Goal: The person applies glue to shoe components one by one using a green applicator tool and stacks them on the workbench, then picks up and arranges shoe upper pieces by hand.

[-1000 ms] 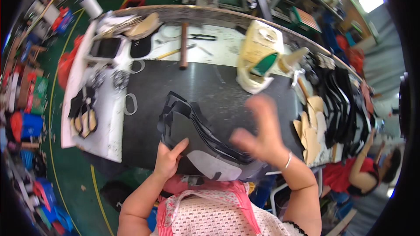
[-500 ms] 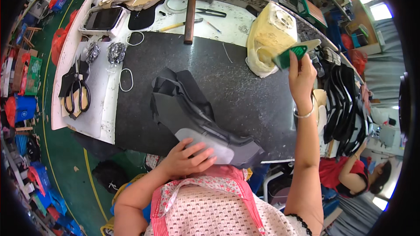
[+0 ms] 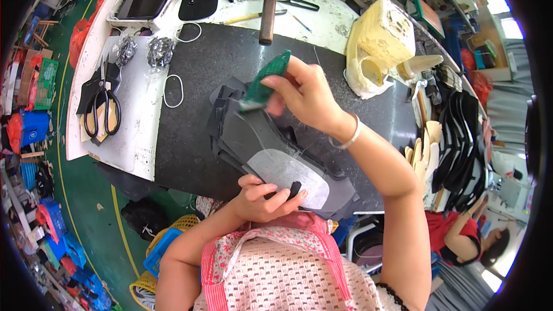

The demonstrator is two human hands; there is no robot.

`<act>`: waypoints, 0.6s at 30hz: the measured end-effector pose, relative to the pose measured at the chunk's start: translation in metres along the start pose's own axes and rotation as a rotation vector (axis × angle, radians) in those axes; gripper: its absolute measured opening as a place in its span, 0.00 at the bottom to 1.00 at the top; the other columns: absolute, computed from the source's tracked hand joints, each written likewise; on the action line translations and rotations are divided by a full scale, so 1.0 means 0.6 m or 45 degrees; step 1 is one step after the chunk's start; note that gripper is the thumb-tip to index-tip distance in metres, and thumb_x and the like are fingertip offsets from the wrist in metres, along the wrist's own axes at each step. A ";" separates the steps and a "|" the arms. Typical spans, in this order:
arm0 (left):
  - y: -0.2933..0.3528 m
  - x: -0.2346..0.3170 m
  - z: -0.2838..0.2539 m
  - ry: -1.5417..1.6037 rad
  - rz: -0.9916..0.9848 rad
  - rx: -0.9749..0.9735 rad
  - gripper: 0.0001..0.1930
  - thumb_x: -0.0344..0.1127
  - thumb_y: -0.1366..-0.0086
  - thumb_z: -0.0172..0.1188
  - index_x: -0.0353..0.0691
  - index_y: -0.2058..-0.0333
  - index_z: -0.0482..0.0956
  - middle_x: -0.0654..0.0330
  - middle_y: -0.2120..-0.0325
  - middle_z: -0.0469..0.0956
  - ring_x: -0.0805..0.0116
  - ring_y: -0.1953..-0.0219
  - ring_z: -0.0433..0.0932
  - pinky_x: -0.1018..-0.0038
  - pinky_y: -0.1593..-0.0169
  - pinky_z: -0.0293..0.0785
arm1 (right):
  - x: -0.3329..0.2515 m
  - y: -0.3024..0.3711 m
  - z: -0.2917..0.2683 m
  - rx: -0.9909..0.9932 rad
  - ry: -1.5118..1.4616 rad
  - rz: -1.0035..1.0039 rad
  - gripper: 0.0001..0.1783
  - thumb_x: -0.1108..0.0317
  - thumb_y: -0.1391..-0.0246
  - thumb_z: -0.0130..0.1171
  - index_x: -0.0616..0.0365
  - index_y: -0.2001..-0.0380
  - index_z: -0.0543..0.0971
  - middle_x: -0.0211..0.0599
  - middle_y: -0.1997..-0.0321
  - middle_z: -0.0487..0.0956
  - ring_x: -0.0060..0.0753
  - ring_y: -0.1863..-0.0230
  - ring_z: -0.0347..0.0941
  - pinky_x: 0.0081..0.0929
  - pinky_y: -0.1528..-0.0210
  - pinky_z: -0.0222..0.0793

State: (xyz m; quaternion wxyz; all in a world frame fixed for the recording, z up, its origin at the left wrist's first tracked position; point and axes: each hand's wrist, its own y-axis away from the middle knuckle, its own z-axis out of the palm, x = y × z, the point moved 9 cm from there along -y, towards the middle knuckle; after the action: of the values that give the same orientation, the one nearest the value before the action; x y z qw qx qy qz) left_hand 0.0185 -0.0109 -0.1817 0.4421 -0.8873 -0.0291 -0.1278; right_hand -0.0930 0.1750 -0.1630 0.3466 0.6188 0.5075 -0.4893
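While the table (image 3: 331, 23) serves as work surface, the action has shifted from near its far right corner to its near edge. There lies the slanting stack of grey pieces (image 3: 253, 138). Toward the far right corner stands the yellowish tub (image 3: 383, 31), which the right hand (image 3: 286, 84) has left since half a second ago. The left hand (image 3: 265, 198), earlier laid flatter, now curls its fingers at the stack's near side; whether its grip pinches anything, I cannot tell. The right hand's grip is narrow, holding the green card (image 3: 271, 78). Its blurred lower end is over the stack's far part, apparently touching, so I judge that the card is now being worked on the stack.
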 end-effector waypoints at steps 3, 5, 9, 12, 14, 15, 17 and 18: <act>0.000 -0.001 0.004 0.001 0.005 -0.016 0.13 0.42 0.45 0.63 0.69 0.60 0.83 0.75 0.58 0.63 0.72 0.54 0.58 0.71 0.53 0.55 | 0.004 -0.008 0.016 -0.090 -0.158 -0.092 0.06 0.72 0.40 0.57 0.62 0.70 0.73 0.31 0.79 0.78 0.21 0.78 0.77 0.19 0.77 0.72; -0.002 -0.001 0.004 -0.003 0.012 -0.021 0.12 0.42 0.45 0.64 0.69 0.61 0.82 0.75 0.59 0.63 0.71 0.55 0.59 0.70 0.53 0.56 | -0.004 0.013 0.013 -0.241 0.018 -0.049 0.08 0.70 0.44 0.61 0.63 0.70 0.74 0.33 0.78 0.78 0.21 0.76 0.77 0.20 0.76 0.72; -0.002 0.004 0.005 -0.049 0.070 -0.037 0.13 0.40 0.45 0.65 0.71 0.63 0.80 0.73 0.58 0.63 0.69 0.55 0.59 0.69 0.54 0.57 | -0.034 0.082 -0.028 -0.320 0.136 -0.020 0.11 0.70 0.53 0.65 0.64 0.72 0.73 0.35 0.75 0.79 0.21 0.81 0.72 0.19 0.79 0.67; 0.001 0.008 0.006 -0.046 0.122 -0.032 0.14 0.37 0.45 0.64 0.71 0.63 0.79 0.70 0.58 0.63 0.68 0.56 0.59 0.68 0.54 0.57 | -0.039 0.138 -0.051 -0.415 0.061 -0.007 0.14 0.70 0.57 0.65 0.59 0.74 0.67 0.39 0.73 0.80 0.23 0.78 0.72 0.21 0.74 0.69; 0.003 0.009 0.008 -0.066 0.135 -0.033 0.14 0.36 0.45 0.64 0.70 0.63 0.79 0.69 0.58 0.63 0.67 0.56 0.59 0.68 0.55 0.57 | -0.056 0.157 -0.069 -0.273 0.000 -0.168 0.13 0.68 0.55 0.65 0.59 0.72 0.70 0.28 0.84 0.73 0.24 0.85 0.71 0.21 0.81 0.66; 0.003 0.009 0.009 -0.078 0.144 -0.036 0.14 0.36 0.45 0.65 0.70 0.63 0.80 0.69 0.58 0.63 0.66 0.56 0.59 0.68 0.55 0.57 | -0.056 0.166 -0.071 -0.311 0.008 -0.148 0.13 0.68 0.54 0.65 0.59 0.72 0.70 0.28 0.84 0.73 0.24 0.85 0.72 0.20 0.81 0.66; 0.003 0.009 0.009 -0.047 0.156 -0.035 0.14 0.35 0.46 0.65 0.68 0.63 0.80 0.68 0.58 0.63 0.65 0.57 0.58 0.68 0.56 0.56 | -0.045 0.168 -0.087 -0.301 0.076 0.051 0.15 0.69 0.56 0.65 0.59 0.71 0.68 0.36 0.76 0.77 0.26 0.77 0.75 0.22 0.74 0.70; 0.003 0.008 0.008 -0.040 0.159 -0.030 0.14 0.35 0.46 0.65 0.68 0.63 0.80 0.68 0.58 0.63 0.65 0.58 0.58 0.68 0.56 0.56 | -0.027 0.166 -0.091 -0.299 0.142 0.259 0.15 0.69 0.57 0.64 0.59 0.71 0.67 0.40 0.72 0.79 0.27 0.72 0.76 0.22 0.70 0.71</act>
State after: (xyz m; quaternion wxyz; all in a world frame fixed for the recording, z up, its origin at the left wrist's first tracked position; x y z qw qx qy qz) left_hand 0.0246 -0.0083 -0.1845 0.4384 -0.8944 0.0210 -0.0864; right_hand 0.0173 0.1965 -0.1391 0.4355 0.6486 0.5144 -0.3538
